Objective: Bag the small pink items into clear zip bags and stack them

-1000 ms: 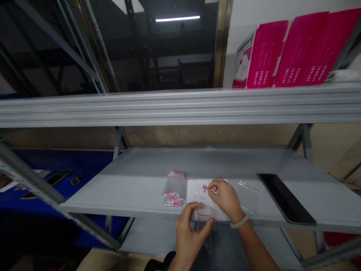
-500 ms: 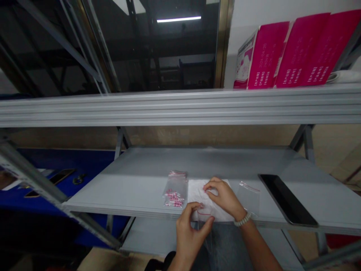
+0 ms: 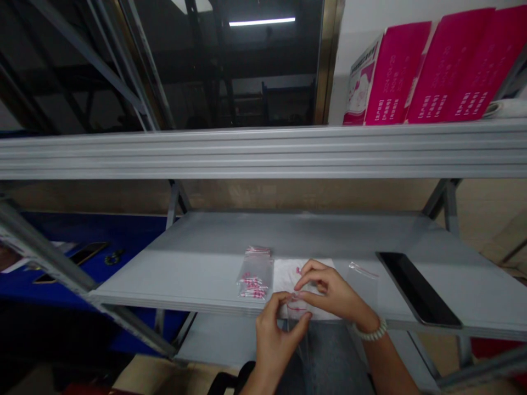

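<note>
My left hand (image 3: 275,330) holds a small clear zip bag (image 3: 297,310) with a red line near its mouth, thumb and index curved around it. Thumb and index finger of my right hand (image 3: 329,292) are pinched together at the bag's top edge, touching it. Beneath both hands lies a white sheet of tissue (image 3: 284,273). On it, just beyond my right fingertips, is a tiny pink piece (image 3: 298,270). Left of the tissue rests a filled zip bag (image 3: 254,285) with several pink-and-white small pieces inside. Another clear zip bag (image 3: 364,282) lies flat to the right.
A black tablet-like device (image 3: 418,288) lies on the grey shelf (image 3: 197,258) at right. Above runs a metal beam (image 3: 247,153) carrying pink boxes (image 3: 397,74). At left, a blue surface (image 3: 135,233) holds a phone (image 3: 88,253) and a beaded bracelet (image 3: 113,257).
My right hand has come down and nearer from the tissue to the mouth of the zip bag. The pink piece on the tissue now shows beyond its fingers. My left hand stays almost still.
</note>
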`<state>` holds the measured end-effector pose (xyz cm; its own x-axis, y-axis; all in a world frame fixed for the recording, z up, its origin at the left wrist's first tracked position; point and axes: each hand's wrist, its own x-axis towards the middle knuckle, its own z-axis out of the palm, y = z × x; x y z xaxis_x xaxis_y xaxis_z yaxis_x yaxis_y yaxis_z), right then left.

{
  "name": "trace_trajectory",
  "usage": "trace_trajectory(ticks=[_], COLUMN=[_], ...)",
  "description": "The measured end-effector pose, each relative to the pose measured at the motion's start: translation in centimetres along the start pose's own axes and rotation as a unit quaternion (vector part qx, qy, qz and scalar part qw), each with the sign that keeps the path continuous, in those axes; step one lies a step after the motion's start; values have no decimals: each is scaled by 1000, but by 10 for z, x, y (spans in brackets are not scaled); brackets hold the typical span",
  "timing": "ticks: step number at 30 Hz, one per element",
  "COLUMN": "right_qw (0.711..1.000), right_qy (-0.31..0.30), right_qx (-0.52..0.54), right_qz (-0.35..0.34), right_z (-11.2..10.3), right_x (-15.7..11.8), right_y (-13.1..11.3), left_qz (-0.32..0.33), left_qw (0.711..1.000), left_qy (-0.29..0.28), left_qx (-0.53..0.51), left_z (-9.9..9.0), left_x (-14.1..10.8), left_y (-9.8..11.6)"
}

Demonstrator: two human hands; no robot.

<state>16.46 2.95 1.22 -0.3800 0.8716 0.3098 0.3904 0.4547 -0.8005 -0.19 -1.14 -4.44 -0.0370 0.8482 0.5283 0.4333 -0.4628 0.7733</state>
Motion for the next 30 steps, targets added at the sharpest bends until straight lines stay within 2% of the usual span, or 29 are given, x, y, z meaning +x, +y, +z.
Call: trace_trajectory(ticks=[6,10,16,21,26,30], right_qw=[988,983,977,980,996,995], right_qy=[116,125,129,128,72,90], right_qx=[-97,-126,-157,-146,-58,24], right_qz=[26,41,62,51,8,41], right_z=[0,6,14,12,6,18], right_x=[1,6,16,13,-8,-28], right_y=[22,36,42,29,-1,-14], left_qz=[13,16,12,4,2,19], left_qw=[1000,1000,1000,1000,1000,1000], left_qy=[12,10,5,0,-7,-11], left_qx=[2,1,-1,-2,2,-2], left_z=[1,0,0,-1,0,-2], left_x=[0,0,0,0,0,0], left_y=[-1,-1,-1,0,-1,2])
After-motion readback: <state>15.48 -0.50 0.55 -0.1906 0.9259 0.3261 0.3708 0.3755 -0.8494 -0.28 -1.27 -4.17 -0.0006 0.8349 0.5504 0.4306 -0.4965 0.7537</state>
